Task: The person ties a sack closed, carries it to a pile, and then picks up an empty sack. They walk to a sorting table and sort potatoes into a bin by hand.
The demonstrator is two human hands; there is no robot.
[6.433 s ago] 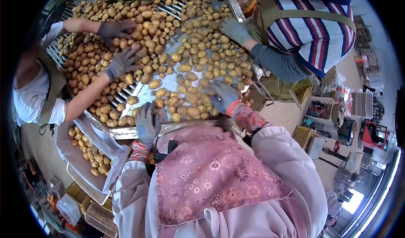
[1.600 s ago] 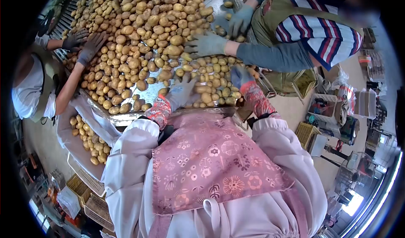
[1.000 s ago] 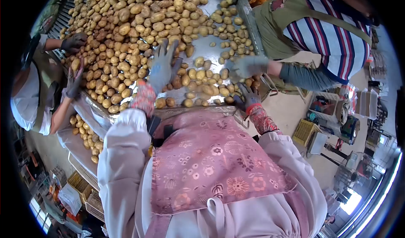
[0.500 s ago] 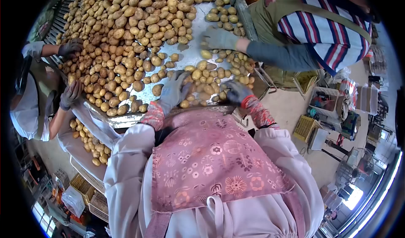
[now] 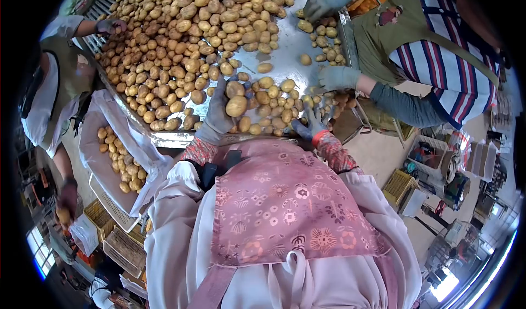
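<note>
A heap of potatoes (image 5: pixel 186 40) covers much of the metal sorting table (image 5: pixel 298 51). My left hand (image 5: pixel 218 114), in a grey glove, stands on edge with its fingers stretched out, beside two larger potatoes (image 5: pixel 236 106). On the other side of a cluster of smaller potatoes (image 5: pixel 274 103), my right hand (image 5: pixel 311 125) rests with thumb and fingers apart near the table's front edge. It touches or nearly touches a few potatoes there. Both hands hold nothing that I can see.
At the right, a co-worker's gloved hands (image 5: pixel 338 79) are over the table, close to my right hand. Another co-worker at the left holds a potato (image 5: pixel 63 217) low down. A lined basket of potatoes (image 5: pixel 90 139) stands front left; a yellow crate (image 5: pixel 399 188) sits on the floor right.
The view has shifted slightly. My hands have moved wider apart around the small potatoes. The left co-worker's lower hand has swung down away from the table with a potato.
</note>
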